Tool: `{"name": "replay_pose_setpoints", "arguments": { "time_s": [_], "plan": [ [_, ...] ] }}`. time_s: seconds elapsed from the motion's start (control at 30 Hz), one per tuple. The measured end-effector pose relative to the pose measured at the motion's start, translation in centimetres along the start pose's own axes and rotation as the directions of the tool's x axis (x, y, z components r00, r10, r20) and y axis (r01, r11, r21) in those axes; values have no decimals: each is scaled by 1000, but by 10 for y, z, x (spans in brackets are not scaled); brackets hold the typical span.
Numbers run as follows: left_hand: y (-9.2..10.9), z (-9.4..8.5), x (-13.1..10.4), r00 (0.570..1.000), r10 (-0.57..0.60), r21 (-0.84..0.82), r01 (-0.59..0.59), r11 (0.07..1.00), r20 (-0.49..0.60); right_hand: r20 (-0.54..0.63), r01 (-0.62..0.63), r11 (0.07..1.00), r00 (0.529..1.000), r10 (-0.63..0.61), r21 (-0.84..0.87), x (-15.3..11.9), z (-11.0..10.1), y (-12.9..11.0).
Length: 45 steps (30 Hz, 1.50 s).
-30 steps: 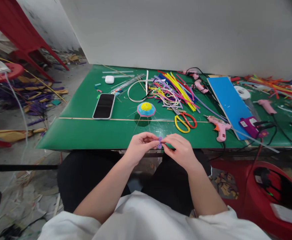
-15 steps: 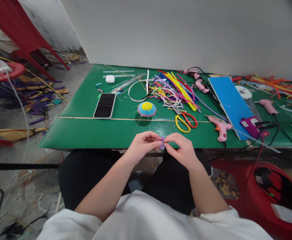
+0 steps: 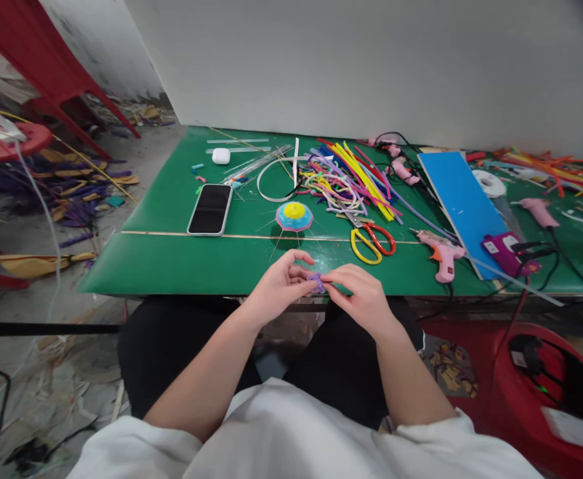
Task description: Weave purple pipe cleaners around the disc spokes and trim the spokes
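Observation:
A small purple piece of curled pipe cleaner is held between my hands at the table's front edge. My left hand supports it from the left with thumb and fingers, the index finger raised. From the right, the thumb and index finger of my right hand pinch its edge. Its exact shape is partly hidden by my fingers. Just beyond stands a small dome of yellow, blue and pink rings on thin clear legs. Red-and-yellow-handled scissors lie to the right of it.
A phone and a white earbud case lie at left on the green table. Coloured pipe cleaners are heaped at the back. A pink glue gun, a blue board and a purple power block with cables are at right.
The purple piece has shifted slightly left and turned between my fingers. My left index finger has lifted away from it, while my right hand keeps its pinch.

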<state>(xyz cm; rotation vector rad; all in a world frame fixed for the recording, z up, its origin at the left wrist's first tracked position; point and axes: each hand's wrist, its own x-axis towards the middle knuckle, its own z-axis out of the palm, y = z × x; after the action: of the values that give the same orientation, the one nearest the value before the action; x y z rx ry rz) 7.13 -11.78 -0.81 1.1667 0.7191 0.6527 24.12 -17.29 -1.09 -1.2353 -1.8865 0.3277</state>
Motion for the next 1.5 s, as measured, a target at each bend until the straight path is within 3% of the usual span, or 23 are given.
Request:
{"name": "replay_pose_setpoints", "arguments": {
  "time_s": [0.17,0.37,0.43,0.5,0.6,0.7,0.87,1.13,1.4,1.5],
  "plan": [
    [0,-3,0,999,-24,-19,25,1000,38,51,66,994,997,-62,-87,1,1,0],
    [-5,-4,4,998,-38,-47,41,998,55,66,52,997,997,-49,-51,1,1,1],
    [-8,-4,5,998,-48,-49,50,998,42,58,-39,999,998,38,5,0,2,2],
    [-10,-5,6,999,-54,-20,54,998,7,39,-210,974,978,207,84,-2,3,3],
    [-10,-5,5,997,-42,66,46,997,-62,46,-456,857,887,459,239,-3,6,6],
    [-9,-5,4,998,-11,138,20,990,-68,134,-554,756,828,545,348,-1,8,7],
    [-11,-2,4,996,25,209,-7,978,-84,150,-564,721,818,556,403,1,15,7],
    [-16,5,7,993,-49,18,51,999,-106,31,-569,690,781,624,447,-4,33,6],
    [-20,5,9,991,-36,-61,29,998,-126,-11,-527,550,716,698,647,-3,42,10],
    [-20,3,10,989,-31,-33,26,999,-141,36,-540,512,711,702,668,0,38,11]
  ]
}}
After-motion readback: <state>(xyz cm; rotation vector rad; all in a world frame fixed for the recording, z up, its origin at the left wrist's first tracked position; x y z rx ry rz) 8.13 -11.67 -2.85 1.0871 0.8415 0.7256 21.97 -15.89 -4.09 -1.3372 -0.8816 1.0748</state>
